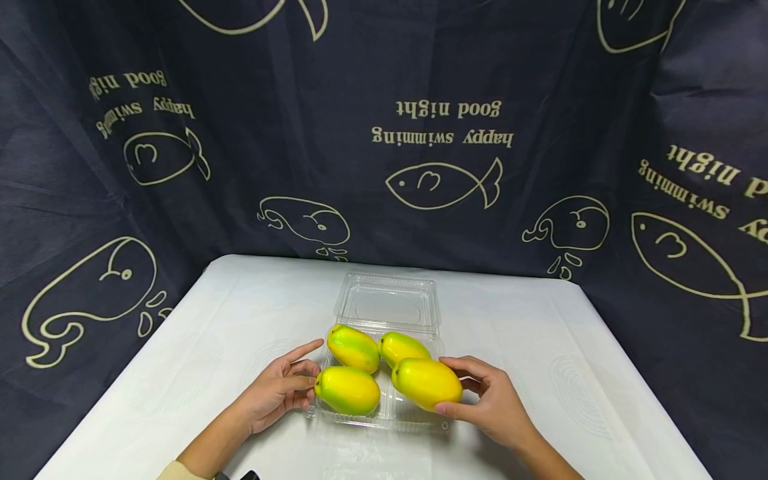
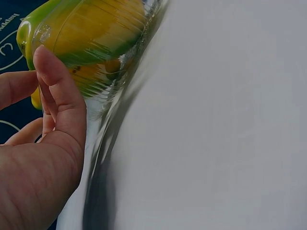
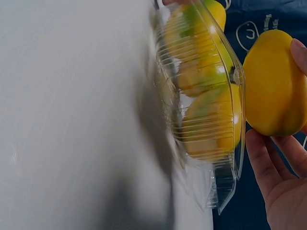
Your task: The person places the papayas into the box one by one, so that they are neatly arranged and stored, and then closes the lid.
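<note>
Over the front right of a clear plastic clamshell container (image 1: 408, 421), my right hand (image 1: 495, 403) grips a yellow mango (image 1: 427, 385) between thumb and fingers. The right wrist view shows this mango (image 3: 273, 84) above the container's rim. Three more yellow-green mangoes lie in the base: one front left (image 1: 348, 391), one back left (image 1: 354, 348) and one back right (image 1: 403, 348), the last partly hidden by the held mango. My left hand (image 1: 282, 387) pinches the container's left rim, its thumb against the clear wall (image 2: 91, 57) in the left wrist view.
The container's hinged lid (image 1: 387, 300) lies folded back, away from me, on the white-covered table (image 1: 240, 320). A dark curtain (image 1: 336, 133) with fish drawings hangs behind the table and at both sides. A small black object (image 1: 249, 475) shows at the front edge, by the left sleeve.
</note>
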`<state>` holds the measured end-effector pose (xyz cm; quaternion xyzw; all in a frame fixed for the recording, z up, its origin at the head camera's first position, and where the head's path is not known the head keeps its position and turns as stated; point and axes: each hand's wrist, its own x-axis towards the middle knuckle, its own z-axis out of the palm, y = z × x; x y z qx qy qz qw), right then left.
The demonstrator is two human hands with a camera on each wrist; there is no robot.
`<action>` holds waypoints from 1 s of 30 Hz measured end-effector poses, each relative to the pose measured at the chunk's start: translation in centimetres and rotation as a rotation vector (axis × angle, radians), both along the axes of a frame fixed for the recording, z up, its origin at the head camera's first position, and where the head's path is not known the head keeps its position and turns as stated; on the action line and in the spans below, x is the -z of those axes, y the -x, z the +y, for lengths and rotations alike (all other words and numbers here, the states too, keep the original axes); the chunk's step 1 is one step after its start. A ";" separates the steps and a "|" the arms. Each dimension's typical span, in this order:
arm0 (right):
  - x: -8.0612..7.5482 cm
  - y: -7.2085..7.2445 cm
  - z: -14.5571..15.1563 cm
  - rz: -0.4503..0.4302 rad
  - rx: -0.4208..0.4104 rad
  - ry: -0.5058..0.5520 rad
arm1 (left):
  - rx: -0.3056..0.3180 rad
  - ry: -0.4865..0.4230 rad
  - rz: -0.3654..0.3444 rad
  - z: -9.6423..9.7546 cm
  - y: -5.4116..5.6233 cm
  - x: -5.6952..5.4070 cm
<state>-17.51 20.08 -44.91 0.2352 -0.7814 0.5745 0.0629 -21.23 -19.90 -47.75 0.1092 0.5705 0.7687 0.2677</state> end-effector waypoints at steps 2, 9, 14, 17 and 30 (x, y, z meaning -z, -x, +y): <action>0.0 0.0 -0.1 -0.003 -0.001 -0.002 | 0.001 -0.001 0.001 0.0 0.0 0.0; -0.1 0.1 -0.6 -0.004 -0.017 -0.011 | 0.005 -0.008 0.004 0.0 0.0 -0.1; -0.1 0.1 -0.9 -0.004 -0.028 -0.017 | 0.007 -0.015 0.007 0.0 0.0 0.0; 0.0 0.2 -1.0 0.010 -0.033 -0.018 | 0.007 -0.015 0.006 0.0 0.0 0.0; 0.1 0.5 -1.6 0.036 -0.040 -0.017 | 0.008 -0.014 0.007 0.0 0.0 0.0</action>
